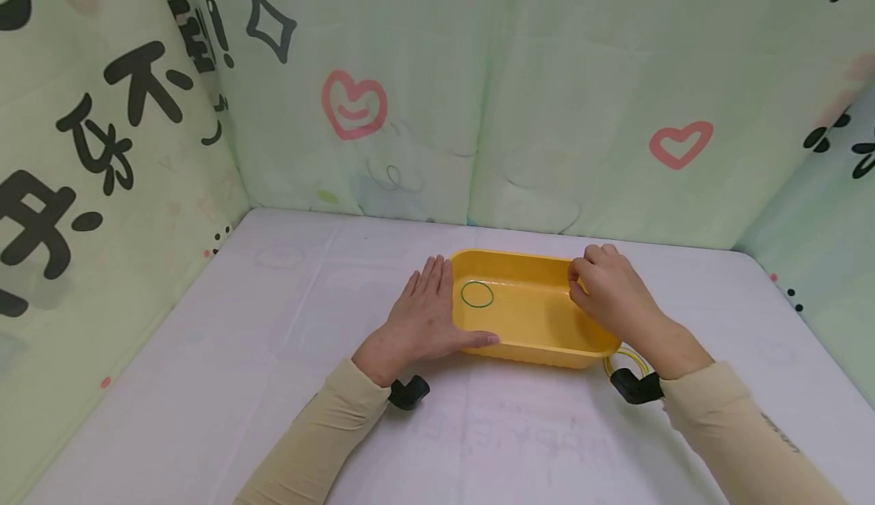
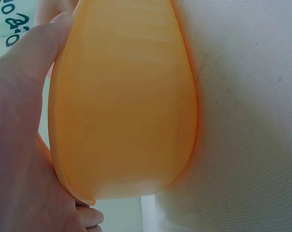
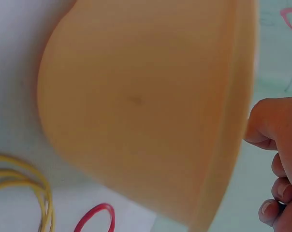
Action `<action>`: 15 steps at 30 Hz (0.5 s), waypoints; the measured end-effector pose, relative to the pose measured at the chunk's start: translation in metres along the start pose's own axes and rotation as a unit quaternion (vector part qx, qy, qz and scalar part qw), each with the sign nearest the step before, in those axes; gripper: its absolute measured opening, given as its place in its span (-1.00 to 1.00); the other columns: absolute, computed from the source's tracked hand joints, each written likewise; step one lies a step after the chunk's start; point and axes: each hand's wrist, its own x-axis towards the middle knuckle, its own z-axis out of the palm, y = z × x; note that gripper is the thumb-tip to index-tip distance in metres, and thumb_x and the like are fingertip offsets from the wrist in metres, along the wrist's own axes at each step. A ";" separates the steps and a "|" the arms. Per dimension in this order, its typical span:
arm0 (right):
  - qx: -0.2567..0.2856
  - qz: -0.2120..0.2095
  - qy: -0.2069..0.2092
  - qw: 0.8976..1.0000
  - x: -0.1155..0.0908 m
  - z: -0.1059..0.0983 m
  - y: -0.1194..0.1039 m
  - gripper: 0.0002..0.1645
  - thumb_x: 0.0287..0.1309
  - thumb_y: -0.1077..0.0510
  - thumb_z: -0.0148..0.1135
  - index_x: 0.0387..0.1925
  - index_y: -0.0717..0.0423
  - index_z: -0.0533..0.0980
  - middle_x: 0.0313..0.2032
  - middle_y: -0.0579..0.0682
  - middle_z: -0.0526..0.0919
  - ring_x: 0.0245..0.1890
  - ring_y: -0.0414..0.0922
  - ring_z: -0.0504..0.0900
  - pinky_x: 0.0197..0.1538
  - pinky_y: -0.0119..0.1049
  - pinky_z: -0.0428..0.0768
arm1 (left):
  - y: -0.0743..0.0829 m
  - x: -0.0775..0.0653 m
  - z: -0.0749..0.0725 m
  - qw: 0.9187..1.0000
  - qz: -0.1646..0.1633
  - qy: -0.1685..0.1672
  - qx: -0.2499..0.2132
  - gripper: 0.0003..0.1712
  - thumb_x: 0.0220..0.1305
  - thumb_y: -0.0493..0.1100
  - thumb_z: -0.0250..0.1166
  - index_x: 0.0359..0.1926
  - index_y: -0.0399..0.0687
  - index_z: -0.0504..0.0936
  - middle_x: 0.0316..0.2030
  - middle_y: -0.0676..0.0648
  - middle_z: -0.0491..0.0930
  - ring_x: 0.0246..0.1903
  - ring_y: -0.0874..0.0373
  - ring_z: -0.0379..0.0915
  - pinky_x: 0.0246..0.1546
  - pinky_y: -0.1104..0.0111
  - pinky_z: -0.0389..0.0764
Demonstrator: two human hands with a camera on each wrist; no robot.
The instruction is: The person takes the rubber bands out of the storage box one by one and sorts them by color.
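Note:
A yellow plastic tray (image 1: 540,323) stands on the white table. A thin green loop (image 1: 477,295) lies inside it, toward the left end. My left hand (image 1: 427,311) rests against the tray's left end, fingers straight along the side and thumb lying across the front rim. Over the right end is my right hand (image 1: 611,292), its fingers curled. In the right wrist view, a small black thing (image 3: 282,207) shows between those curled fingers, mostly hidden by them. That hand's fingertips are right by the rim, and the tray's yellow outer wall (image 3: 136,121) fills much of the view.
Yellow loops (image 1: 627,362) lie on the table just outside the tray's front right corner, close under my right wrist. A red loop (image 3: 98,215) lies near them. Printed green cloth (image 1: 410,110) walls in the table at the back and sides.

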 end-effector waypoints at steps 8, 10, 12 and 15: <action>0.000 -0.039 0.010 0.999 0.011 0.009 -0.017 -0.89 -0.01 0.37 0.40 -0.46 0.23 0.57 -0.49 0.04 0.40 -0.40 -0.02 0.29 -0.34 -0.27 0.27 | -0.001 0.001 0.001 1.000 -0.006 -0.003 0.003 0.55 -0.05 0.74 0.06 0.56 -0.23 -0.33 0.59 -0.18 -0.33 0.59 0.01 -0.44 0.58 0.12 -0.24; 0.002 -0.045 0.008 0.999 0.014 0.011 -0.021 -0.89 -0.01 0.36 0.40 -0.46 0.23 0.57 -0.49 0.04 0.40 -0.40 -0.02 0.29 -0.34 -0.27 0.27 | -0.001 0.001 0.001 1.000 -0.007 -0.003 0.001 0.55 -0.06 0.74 0.06 0.57 -0.23 -0.33 0.59 -0.18 -0.33 0.59 0.01 -0.44 0.58 0.12 -0.24; 0.004 -0.047 0.003 0.999 0.016 0.013 -0.024 -0.89 0.00 0.36 0.40 -0.45 0.23 0.58 -0.49 0.04 0.41 -0.40 -0.02 0.30 -0.33 -0.26 0.29 | 0.000 0.001 0.001 1.000 -0.008 -0.003 0.001 0.56 -0.07 0.75 0.06 0.57 -0.22 -0.33 0.59 -0.18 -0.33 0.59 0.01 -0.45 0.58 0.12 -0.24; 0.006 -0.043 -0.014 0.999 0.019 0.015 -0.031 -0.90 0.02 0.33 0.40 -0.43 0.22 0.58 -0.47 0.04 0.42 -0.37 -0.01 0.31 -0.30 -0.25 0.32 | 0.000 0.000 0.000 1.000 -0.007 -0.002 -0.001 0.56 -0.08 0.75 0.06 0.57 -0.22 -0.33 0.59 -0.18 -0.33 0.59 0.01 -0.45 0.58 0.11 -0.25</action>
